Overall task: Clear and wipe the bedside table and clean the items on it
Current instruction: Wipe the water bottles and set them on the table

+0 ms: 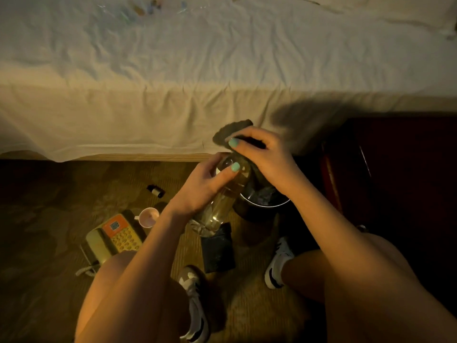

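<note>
My left hand grips a clear plastic bottle that slants from lower left up to the right, above the carpet. My right hand holds a dark cloth against the bottle's upper end, and its fingers hide the top. The dark bedside table stands at the right in deep shadow. On the floor lie a yellow and orange telephone, a small white cup and a little dark vial.
A dark round bin with crumpled things inside sits right under my hands. A flat black object lies on the carpet between my shoes. The bed with its white sheet fills the upper half, several small items at its far side.
</note>
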Available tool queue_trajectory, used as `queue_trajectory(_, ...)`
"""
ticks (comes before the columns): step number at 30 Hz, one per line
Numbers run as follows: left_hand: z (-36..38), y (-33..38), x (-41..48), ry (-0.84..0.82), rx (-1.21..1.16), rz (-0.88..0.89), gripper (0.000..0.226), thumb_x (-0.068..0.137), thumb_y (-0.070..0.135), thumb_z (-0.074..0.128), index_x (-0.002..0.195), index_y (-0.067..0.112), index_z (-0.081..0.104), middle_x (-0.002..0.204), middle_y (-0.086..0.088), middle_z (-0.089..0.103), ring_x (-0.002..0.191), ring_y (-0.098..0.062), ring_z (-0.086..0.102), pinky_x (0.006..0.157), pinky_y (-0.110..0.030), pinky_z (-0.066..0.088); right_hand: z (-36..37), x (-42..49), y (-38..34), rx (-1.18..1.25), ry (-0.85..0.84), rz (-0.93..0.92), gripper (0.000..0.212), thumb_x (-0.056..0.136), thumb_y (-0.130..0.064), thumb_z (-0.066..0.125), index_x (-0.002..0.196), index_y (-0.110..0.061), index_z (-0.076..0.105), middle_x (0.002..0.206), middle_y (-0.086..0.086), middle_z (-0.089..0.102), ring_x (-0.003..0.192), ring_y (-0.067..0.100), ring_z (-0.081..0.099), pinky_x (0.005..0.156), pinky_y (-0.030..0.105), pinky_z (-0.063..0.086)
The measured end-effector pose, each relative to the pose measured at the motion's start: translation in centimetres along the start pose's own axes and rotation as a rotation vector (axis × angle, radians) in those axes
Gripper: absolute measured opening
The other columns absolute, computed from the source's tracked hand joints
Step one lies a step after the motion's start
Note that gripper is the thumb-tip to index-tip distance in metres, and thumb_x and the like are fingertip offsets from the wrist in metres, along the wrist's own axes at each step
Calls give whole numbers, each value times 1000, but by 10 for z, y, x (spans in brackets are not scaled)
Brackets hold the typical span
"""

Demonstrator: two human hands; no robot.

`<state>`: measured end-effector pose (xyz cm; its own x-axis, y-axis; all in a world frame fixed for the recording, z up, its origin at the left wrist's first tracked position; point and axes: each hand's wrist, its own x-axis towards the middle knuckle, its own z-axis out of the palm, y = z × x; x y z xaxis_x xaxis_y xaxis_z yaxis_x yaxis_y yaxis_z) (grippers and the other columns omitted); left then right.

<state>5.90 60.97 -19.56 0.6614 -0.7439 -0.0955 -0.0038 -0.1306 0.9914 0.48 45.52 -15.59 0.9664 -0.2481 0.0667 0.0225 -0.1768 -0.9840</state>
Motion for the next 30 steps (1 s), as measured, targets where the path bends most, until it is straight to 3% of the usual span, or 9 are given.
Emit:
queue_trajectory(4,-9,-4,9,-34,34,0,49,88,37,63,124,5,58,107,-1,70,97,-9,67,79,-18,50,1,12,11,-323,-117,-15,17,99,-27,49,96,-13,59,82,-2,62,75,5,60,65,17,47)
queue_trajectory(8,-22,-11,12,-77,193,0,51,76,57,60,115,26,61,102,6,69,93,-7,66,80,-21,51,4,19,22,-550,-183,-48,25,102,-28,39,83,-14,46,64,2,51,55,17,50,51,31,38)
queue_trajectory(12,-23,-16,9,-73,251,-6,52,76,61,59,114,25,62,101,5,70,92,-9,66,82,-33,53,12,23,29,-569,-143,-8,33,102,-22,36,72,-13,45,59,8,47,52,22,44,52,38,33)
queue_trajectory(15,-18,-17,5,-55,239,-2,45,78,60,58,110,29,61,97,7,70,89,-7,66,80,-29,53,12,27,26,-525,-206,91,35,100,-22,37,67,-10,46,64,15,48,59,29,44,57,43,35)
queue_trajectory(19,-13,-21,5,-17,271,14,56,77,63,57,116,24,59,99,6,69,89,-4,66,78,-25,54,7,33,18,-486,-294,263,36,98,-21,34,63,-17,37,67,9,39,62,20,37,59,35,30)
queue_trajectory(21,-9,-21,4,-25,315,57,63,78,71,54,119,23,57,97,3,70,86,-7,67,76,-29,55,5,32,16,-510,-303,336,36,99,-22,32,64,-16,36,67,7,38,62,18,36,58,34,28)
queue_trajectory(25,3,-20,6,-1,334,77,61,81,69,52,123,25,52,89,-12,70,79,-28,68,70,-41,53,6,26,19,-746,-123,305,38,98,-26,32,62,-17,40,62,2,45,56,16,40,52,32,27)
queue_trajectory(27,3,-16,10,-2,236,23,56,77,62,60,120,28,50,100,1,68,91,-15,67,77,-31,54,4,23,21,-671,-5,227,39,97,-24,36,58,-18,40,57,1,43,54,17,40,52,37,31)
queue_trajectory(30,-9,-10,17,-200,131,-152,61,77,48,72,128,29,46,114,12,62,102,-7,63,81,-23,53,-4,20,23,-471,122,122,39,96,-17,39,58,-16,39,55,4,42,52,16,38,56,43,35)
